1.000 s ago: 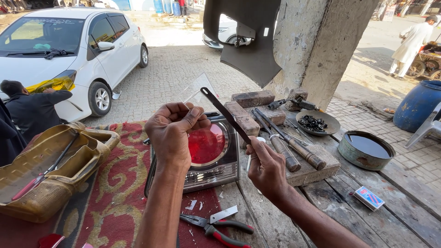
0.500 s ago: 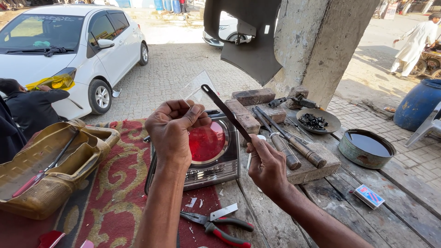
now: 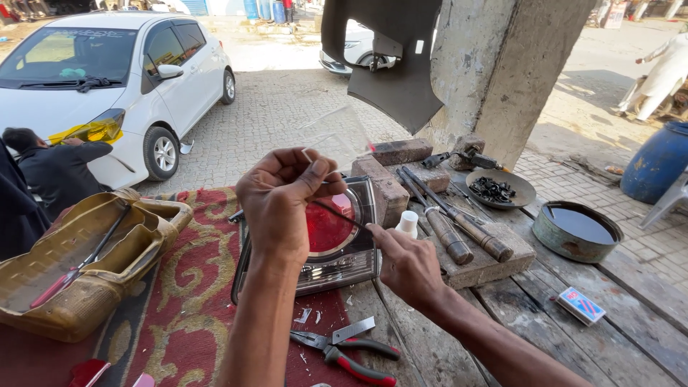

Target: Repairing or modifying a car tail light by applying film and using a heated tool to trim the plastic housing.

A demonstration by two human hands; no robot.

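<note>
Nearest to me, red-handled pliers (image 3: pixel 351 355) lie on the patterned red cloth (image 3: pixel 186 308) over the wooden tabletop (image 3: pixel 573 344). Just above them my right hand (image 3: pixel 405 265) has its fingers pinched shut on the lower end of a thin dark blade (image 3: pixel 342 216). My left hand (image 3: pixel 283 201) is curled closed, fingertips nipping a clear plastic sheet (image 3: pixel 337 136) that rises up and to the right; whether it also grips the blade's far end I cannot tell. The blade's long axis runs from lower right to upper left, across the red tail lamp (image 3: pixel 326 236) lying beneath both hands. I judge the blade light, stiff and sharp-edged, best held at its ends; the sheet is thin, springy and slippery, best pinched at an edge. Beyond stand bricks (image 3: pixel 394 168), a dish of dark liquid (image 3: pixel 577 229) and a white car (image 3: pixel 93 86).
</note>
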